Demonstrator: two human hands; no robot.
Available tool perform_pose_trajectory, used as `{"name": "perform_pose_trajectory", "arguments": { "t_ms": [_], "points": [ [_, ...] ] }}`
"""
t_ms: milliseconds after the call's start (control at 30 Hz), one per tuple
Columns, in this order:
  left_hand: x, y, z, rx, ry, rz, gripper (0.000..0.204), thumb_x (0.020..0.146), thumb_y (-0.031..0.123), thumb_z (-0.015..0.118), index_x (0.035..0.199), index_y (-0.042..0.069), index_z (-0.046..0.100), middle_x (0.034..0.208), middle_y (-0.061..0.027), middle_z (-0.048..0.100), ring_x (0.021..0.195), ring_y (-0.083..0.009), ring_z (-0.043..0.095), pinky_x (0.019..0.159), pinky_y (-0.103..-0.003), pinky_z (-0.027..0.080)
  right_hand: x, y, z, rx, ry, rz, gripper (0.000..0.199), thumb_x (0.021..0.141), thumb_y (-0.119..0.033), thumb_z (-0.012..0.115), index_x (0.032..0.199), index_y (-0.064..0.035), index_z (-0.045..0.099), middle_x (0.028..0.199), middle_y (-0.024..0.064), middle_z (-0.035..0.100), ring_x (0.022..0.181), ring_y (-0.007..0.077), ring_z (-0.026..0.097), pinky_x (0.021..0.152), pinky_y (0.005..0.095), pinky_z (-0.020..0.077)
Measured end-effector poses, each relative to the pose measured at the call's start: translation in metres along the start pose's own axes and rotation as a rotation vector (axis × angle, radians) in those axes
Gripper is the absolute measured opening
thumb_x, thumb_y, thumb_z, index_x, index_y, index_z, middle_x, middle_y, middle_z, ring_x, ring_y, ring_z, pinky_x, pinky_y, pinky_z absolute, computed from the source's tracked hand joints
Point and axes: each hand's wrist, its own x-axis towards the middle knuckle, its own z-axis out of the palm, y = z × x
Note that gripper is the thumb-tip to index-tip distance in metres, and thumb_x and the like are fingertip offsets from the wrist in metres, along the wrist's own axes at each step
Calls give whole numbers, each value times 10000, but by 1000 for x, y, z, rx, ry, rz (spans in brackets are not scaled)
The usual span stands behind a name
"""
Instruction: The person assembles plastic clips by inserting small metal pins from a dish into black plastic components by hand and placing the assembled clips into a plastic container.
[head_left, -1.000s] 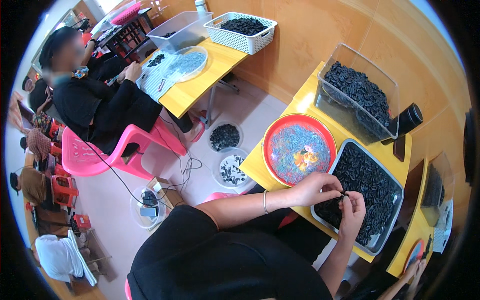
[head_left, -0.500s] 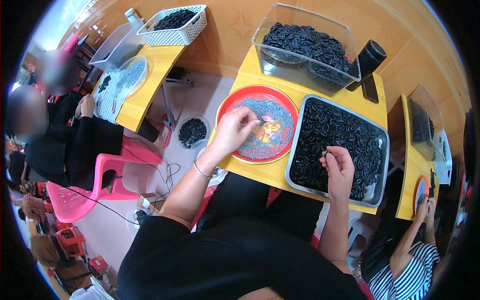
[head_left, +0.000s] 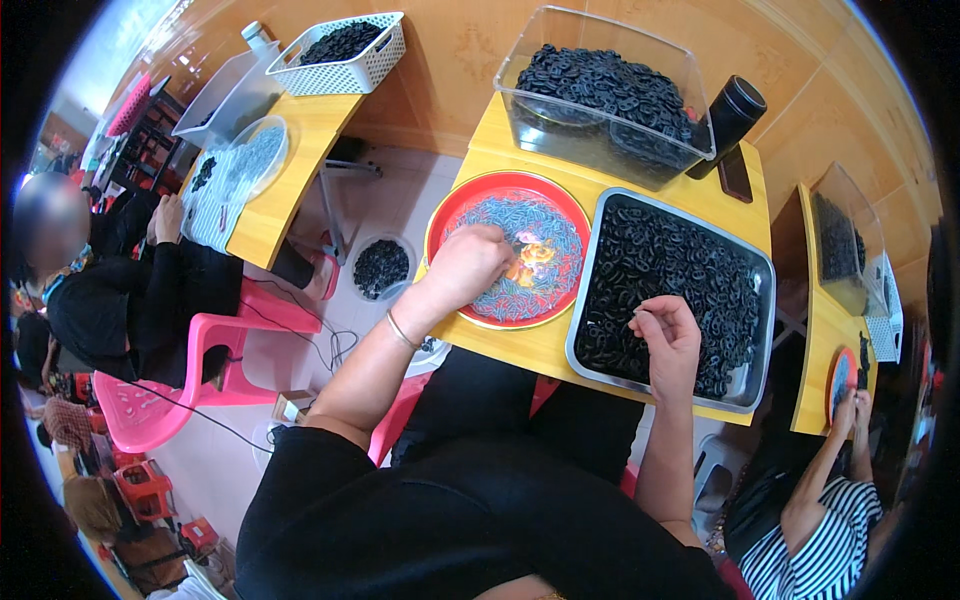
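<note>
Over the red tray point(head_left: 438, 228) at the table point(head_left: 520, 345), see the left hand point(head_left: 468, 268), knuckles up, with fingers bent down toward the slivers point(head_left: 512, 298). Cannot tell about a grasp there, with the fingertips hidden under the hand. Find the slivers spread loosely across the red tray, grey-blue and thin, pointing every way. Over the metal tray point(head_left: 741, 382), just beside the red one, see the right hand point(head_left: 668, 340), with thumb close to forefinger and the other fingers curled. Cannot tell about a grasp there either; too small to make out at the tips. Find the rings point(head_left: 665, 250) massed dark below that hand, and more in the bin point(head_left: 545, 125) behind, near the bottle point(head_left: 735, 110).

For picking up well, judging from here, aim for one sliver lying apart rather than digging into the pile. Pinch near one end with fingertips only, lightly, so as not to roll or flick away such a thin thing. Hold the right hand steady, just clear of the rings, with thumb and forefinger in plain sight.
</note>
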Motion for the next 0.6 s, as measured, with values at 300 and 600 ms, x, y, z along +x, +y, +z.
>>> {"name": "perform_pose_trajectory", "arguments": {
  "t_ms": [300, 600],
  "points": [
    [6, 14, 6, 280, -64, 40, 42, 650, 144, 605, 658, 118, 637, 654, -61, 533, 701, -229, 568, 639, -355, 441, 0, 0, -2, -21, -2, 15, 85, 808, 9, 546, 890, -15, 541, 777, 28, 562, 691, 84, 548, 624, 195, 430],
    [9, 7, 8, -26, 3, -109, 57, 654, 90, 625, 670, 55, 582, 687, -68, 572, 662, -251, 576, 622, -336, 465, 2, 2, -2, -8, -8, 13, 104, 797, 17, 567, 896, -10, 549, 791, 30, 576, 702, 81, 561, 637, 195, 442]
  ]
}}
